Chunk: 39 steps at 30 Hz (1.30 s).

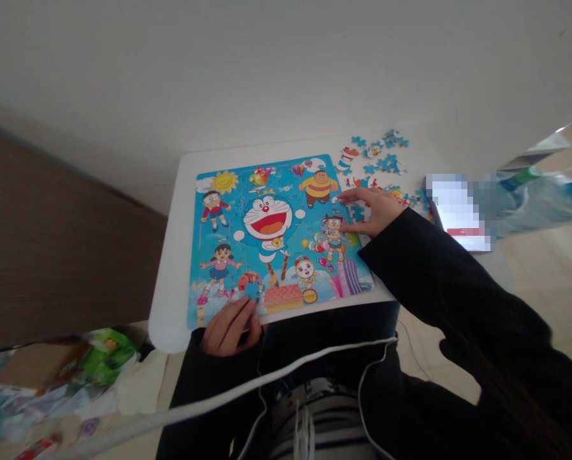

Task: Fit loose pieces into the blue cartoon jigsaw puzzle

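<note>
A blue jigsaw puzzle [266,239] with cartoon figures lies on a small white table [170,275]. My left hand [231,326] rests on its lower left edge, fingers lying loosely on the board. Over the right side of the picture, my right hand [376,211] has its thumb and index finger around a puzzle piece [332,220] showing a face with glasses. A similar face shows just below that piece, and its outline blends into the blue picture.
Several loose puzzle pieces [386,163] are scattered right of the board, against the wall. A lit phone [458,211] lies beyond them, near clear plastic bottles [530,198]. A white cable [276,374] crosses in front of my lap. Bags and a cardboard box [36,364] sit lower left.
</note>
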Motion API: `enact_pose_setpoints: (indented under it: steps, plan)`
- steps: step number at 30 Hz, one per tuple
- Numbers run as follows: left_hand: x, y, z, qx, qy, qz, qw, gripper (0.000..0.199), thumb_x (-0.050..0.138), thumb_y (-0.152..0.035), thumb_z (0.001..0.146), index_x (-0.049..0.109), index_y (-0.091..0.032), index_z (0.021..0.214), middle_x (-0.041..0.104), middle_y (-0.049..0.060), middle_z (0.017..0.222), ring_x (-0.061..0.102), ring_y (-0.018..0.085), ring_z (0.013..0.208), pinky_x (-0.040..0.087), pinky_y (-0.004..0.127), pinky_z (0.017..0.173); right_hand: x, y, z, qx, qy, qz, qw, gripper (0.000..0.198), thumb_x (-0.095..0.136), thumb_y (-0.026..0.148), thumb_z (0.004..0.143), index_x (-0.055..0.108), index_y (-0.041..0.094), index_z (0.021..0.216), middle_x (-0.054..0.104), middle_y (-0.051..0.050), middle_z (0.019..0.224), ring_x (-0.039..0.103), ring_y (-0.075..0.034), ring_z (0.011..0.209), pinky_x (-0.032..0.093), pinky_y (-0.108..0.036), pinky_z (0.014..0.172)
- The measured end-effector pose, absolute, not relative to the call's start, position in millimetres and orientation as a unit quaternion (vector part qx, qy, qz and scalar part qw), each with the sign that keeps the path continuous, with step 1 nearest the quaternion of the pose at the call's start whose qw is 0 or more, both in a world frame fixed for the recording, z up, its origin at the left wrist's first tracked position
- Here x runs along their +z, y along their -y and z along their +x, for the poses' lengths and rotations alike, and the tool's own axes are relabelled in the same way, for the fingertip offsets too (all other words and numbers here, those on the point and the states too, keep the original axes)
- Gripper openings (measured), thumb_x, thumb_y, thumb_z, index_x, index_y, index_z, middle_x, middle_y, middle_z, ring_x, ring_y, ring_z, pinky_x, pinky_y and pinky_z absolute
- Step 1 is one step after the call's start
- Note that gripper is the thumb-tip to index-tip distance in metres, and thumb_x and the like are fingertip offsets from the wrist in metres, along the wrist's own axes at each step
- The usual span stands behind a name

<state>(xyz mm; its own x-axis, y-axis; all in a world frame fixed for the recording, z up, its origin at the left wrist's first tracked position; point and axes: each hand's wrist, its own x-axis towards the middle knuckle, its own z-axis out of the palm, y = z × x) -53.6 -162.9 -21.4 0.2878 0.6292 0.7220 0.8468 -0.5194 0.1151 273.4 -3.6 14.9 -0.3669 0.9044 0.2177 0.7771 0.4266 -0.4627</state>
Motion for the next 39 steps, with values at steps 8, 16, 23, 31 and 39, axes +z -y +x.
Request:
enact_pose_setpoints:
  steps: [8, 16, 23, 31, 39]
  plan:
    - [-18, 161, -57, -0.348, 0.445, -0.807, 0.171, 0.026, 0.067, -0.006, 0.073, 0.067, -0.015, 0.097, 0.073, 0.006, 0.089, 0.069, 0.016, 0.077, 0.057, 0.026, 0.078, 19, 6, 264, 0.129, 0.816, -0.511, 0.235, 0.045, 0.074, 0.044, 0.061, 0.061, 0.022, 0.098, 0.069, -0.005, 0.096, 0.063, -0.026, 0.092, 0.051, -0.043, 0.079]
    - [-18, 165, -49, -0.369, 0.485, -0.778, 0.155, 0.022, 0.067, -0.004, 0.075, 0.068, -0.016, 0.093, 0.073, 0.007, 0.088, 0.069, 0.017, 0.077, 0.057, 0.029, 0.078, 14, -1, 253, 0.145, 0.817, -0.497, 0.253, 0.045, 0.075, 0.042, 0.061, 0.057, 0.023, 0.098, 0.067, -0.006, 0.099, 0.061, -0.026, 0.093, 0.049, -0.043, 0.082]
    - [-18, 164, -51, -0.372, 0.476, -0.782, 0.151, 0.024, 0.067, -0.003, 0.073, 0.069, -0.016, 0.094, 0.073, 0.007, 0.088, 0.069, 0.017, 0.077, 0.057, 0.028, 0.079, 14, -7, 244, 0.155, 0.819, -0.493, 0.25, 0.045, 0.075, 0.046, 0.063, 0.058, 0.023, 0.097, 0.067, -0.006, 0.097, 0.06, -0.026, 0.091, 0.048, -0.042, 0.083]
    - [-19, 161, -60, -0.344, 0.441, -0.813, 0.163, 0.03, 0.066, -0.006, 0.074, 0.066, -0.016, 0.102, 0.072, 0.006, 0.089, 0.069, 0.017, 0.076, 0.058, 0.027, 0.077, 11, -8, 246, 0.14, 0.842, -0.475, 0.215, 0.045, 0.071, 0.049, 0.07, 0.067, 0.022, 0.105, 0.067, -0.009, 0.103, 0.058, -0.028, 0.098, 0.048, -0.043, 0.086]
    - [-19, 163, -57, -0.351, 0.461, -0.801, 0.152, 0.028, 0.066, -0.006, 0.075, 0.066, -0.017, 0.1, 0.072, 0.006, 0.09, 0.069, 0.017, 0.078, 0.058, 0.028, 0.078, 10, -10, 248, 0.142, 0.858, -0.434, 0.237, 0.036, 0.068, 0.045, 0.073, 0.07, 0.022, 0.1, 0.071, -0.005, 0.103, 0.06, -0.026, 0.099, 0.045, -0.043, 0.092]
